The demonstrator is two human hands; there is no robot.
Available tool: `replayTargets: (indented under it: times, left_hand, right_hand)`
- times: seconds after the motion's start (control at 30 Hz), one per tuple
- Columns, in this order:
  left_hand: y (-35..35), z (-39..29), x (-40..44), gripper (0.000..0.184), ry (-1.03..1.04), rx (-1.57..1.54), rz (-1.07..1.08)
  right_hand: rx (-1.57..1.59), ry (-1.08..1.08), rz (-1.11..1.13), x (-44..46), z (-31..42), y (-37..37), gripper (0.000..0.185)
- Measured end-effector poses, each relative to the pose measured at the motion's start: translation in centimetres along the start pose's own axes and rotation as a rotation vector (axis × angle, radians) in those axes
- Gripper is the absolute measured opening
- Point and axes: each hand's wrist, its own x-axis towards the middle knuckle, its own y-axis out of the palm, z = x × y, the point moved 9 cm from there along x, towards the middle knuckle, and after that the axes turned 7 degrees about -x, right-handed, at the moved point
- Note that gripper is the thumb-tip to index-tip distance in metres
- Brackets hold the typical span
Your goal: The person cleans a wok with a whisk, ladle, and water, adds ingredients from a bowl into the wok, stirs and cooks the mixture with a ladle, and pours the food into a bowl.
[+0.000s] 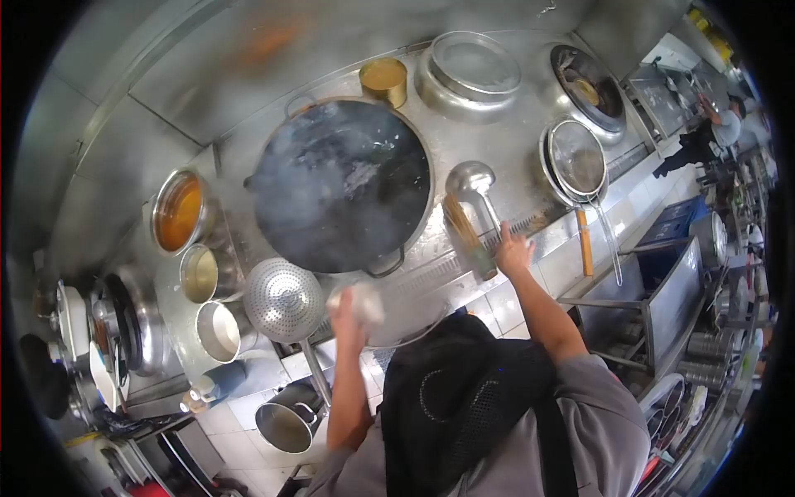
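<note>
Black fabric (451, 414) over a grey shirt (600, 406) sits nearest the lens. Left hand (349, 321) is closed on a white cloth (368, 303); motion blur, so possibly a towel. Right hand (515, 252) grips the handle end of the steel ladle (470, 179), smooth round bowl over the brushed-metal counter (517, 141), right of the smoking black wok (310, 236). Step, my read: ladle-and-cloth handling wok-side. Next move calls for steady handle control. Skimmer (283, 298): shallow, perforated disc.
</note>
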Motion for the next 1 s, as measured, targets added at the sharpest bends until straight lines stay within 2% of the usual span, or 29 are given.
replayTargets:
  times: [0.07, 0.17, 0.27, 0.33, 0.37, 0.43, 0.47, 0.5, 0.57, 0.6, 0.63, 0.7, 0.73, 0.77, 0.8, 0.83, 0.9, 0.97, 1.0]
  left_hand:
    - [-6.1, -1.4, -2.1, 0.055, 0.099, 0.173, 0.064]
    - [-10.9, -1.5, -5.3, 0.05, 0.058, 0.315, 0.107]
    - [-11.8, -1.2, -6.8, 0.051, 0.062, 0.396, 0.131]
    - [-12.5, -1.6, -7.0, 0.062, 0.281, 0.946, -0.072]
    - [-13.7, -0.5, -6.8, 0.062, 0.284, 0.946, -0.081]
    - [-15.5, 0.2, -5.5, 0.073, 0.349, 0.786, -0.115]
    - [-15.1, -0.7, -6.4, 0.078, 0.306, 1.021, -0.286]
    - [-15.3, -0.4, -6.6, 0.078, 0.325, 1.032, -0.29]
    - [-13.5, -2.1, -8.2, 0.079, 0.85, 1.308, -0.405]
    - [-11.5, -3.2, -8.5, 0.074, 0.817, 1.331, -0.466]
    - [-7.0, -4.4, -9.2, 0.074, 0.832, 1.338, -0.466]
    - [3.8, -5.7, -8.7, 0.063, 0.748, 1.007, -0.327]
    - [9.4, -5.4, -7.3, 0.055, 0.766, 0.997, -0.166]
    - [15.0, -5.0, -6.0, 0.048, 0.782, 0.984, -0.003]
    - [21.4, -4.9, -5.3, 0.039, 0.882, 1.002, 0.106]
    - [27.8, -4.6, -4.4, 0.031, 0.983, 1.015, 0.218]
    - [38.0, -3.3, -1.3, 0.02, 1.084, 0.993, 0.457]
    - [46.4, -1.6, 3.6, 0.016, 1.06, 0.907, 0.564]
    - [49.6, -0.5, 6.8, 0.019, 1.002, 0.925, 0.539]
  right_hand:
    - [0.033, 0.003, -0.008, 0.9, -0.9, 0.2, 0.065]
    - [0.199, -0.016, -0.14, 0.8, -1.3, -2.7, 0.055]
    - [0.59, -0.114, -0.242, 2.0, -1.3, -6.5, 0.043]
    - [0.667, -0.134, -0.314, 5.4, -1.3, -10.1, 0.043]
    - [0.75, -0.148, -0.384, 7.6, -1.5, -12.3, 0.043]
    - [0.722, -0.07, -0.395, 14.1, -1.8, -16.4, 0.044]
    - [0.706, -0.056, -0.401, 18.0, -1.9, -18.1, 0.043]
    - [0.692, -0.04, -0.406, 21.8, -2.2, -19.6, 0.042]
    - [0.557, 0.031, -0.478, 30.5, -2.8, -20.0, 0.033]
    - [0.577, 0.037, -0.485, 34.1, -2.5, -20.1, 0.033]
    - [0.589, 0.048, -0.316, 37.9, -1.8, -18.7, 0.033]
    - [0.609, 0.053, -0.149, 42.2, -1.1, -14.6, 0.033]
    - [0.649, -0.222, -0.092, 43.8, 1.5, -12.7, 0.03]
    - [0.907, -0.25, 0.0, 43.2, 2.0, -12.6, 0.028]
    - [1.163, -0.259, 0.1, 42.4, 2.6, -12.5, 0.026]
    - [1.628, 0.005, 0.248, 39.6, 2.4, -11.5, 0.027]
    - [1.78, -0.095, 0.27, 34.2, 2.6, -13.5, 0.028]
    - [1.815, -0.171, 0.328, 31.6, 3.2, -12.2, 0.028]
    - [1.87, -0.206, 0.354, 30.5, 3.6, -11.8, 0.028]
